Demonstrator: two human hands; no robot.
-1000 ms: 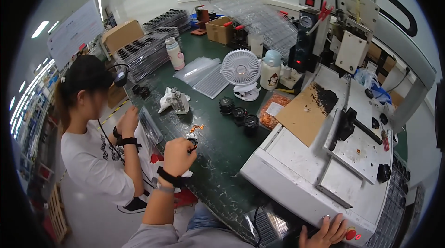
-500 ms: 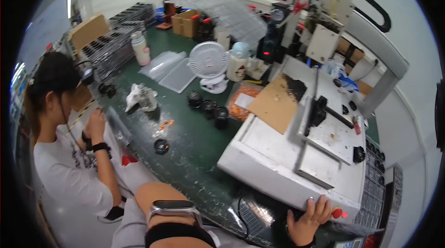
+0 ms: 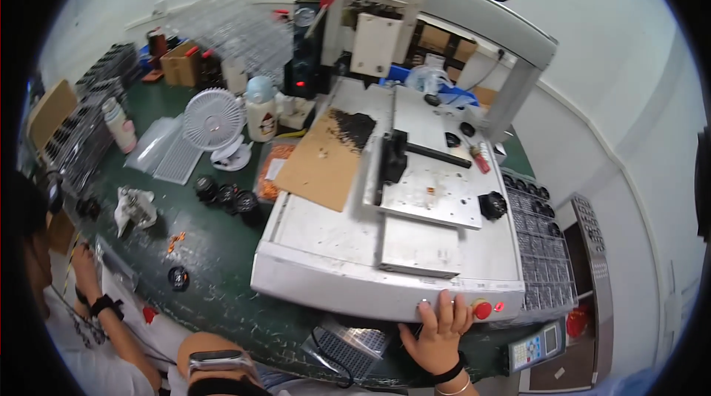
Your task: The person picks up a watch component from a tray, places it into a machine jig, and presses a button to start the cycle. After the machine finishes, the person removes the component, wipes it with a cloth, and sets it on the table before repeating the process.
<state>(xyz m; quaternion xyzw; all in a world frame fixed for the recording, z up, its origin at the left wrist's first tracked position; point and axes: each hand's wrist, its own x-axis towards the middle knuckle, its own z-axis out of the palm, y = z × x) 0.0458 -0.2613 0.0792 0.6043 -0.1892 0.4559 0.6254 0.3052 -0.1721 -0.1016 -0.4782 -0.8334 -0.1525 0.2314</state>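
Observation:
My right hand [image 3: 435, 337] rests against the front panel of a white benchtop machine [image 3: 326, 288], fingers apart and holding nothing. Its fingertips touch the panel beside small silver buttons, just left of a round red button [image 3: 482, 310]. At the lower edge is my left hand [image 3: 201, 344], with a banded watch [image 3: 221, 360] at its wrist; its fingers are hidden. On the machine bed lies a metal plate [image 3: 422, 200] carrying a black clamp-like block [image 3: 395, 159]. A round black part [image 3: 492, 205] sits at the plate's right.
Brown cardboard [image 3: 315, 177] with black bits lies on the machine's left. A white fan [image 3: 215, 120], several black round parts [image 3: 226, 196] and a bag of orange pieces [image 3: 272, 166] stand on the green table [image 3: 222, 263]. A handheld keypad [image 3: 537, 350] lies right. A co-worker's hand [image 3: 85, 270] is at left.
My view has swung to the right, so the machine now sits nearer the middle. My right hand stays at the panel by the red button. The co-worker has slipped toward the left rim.

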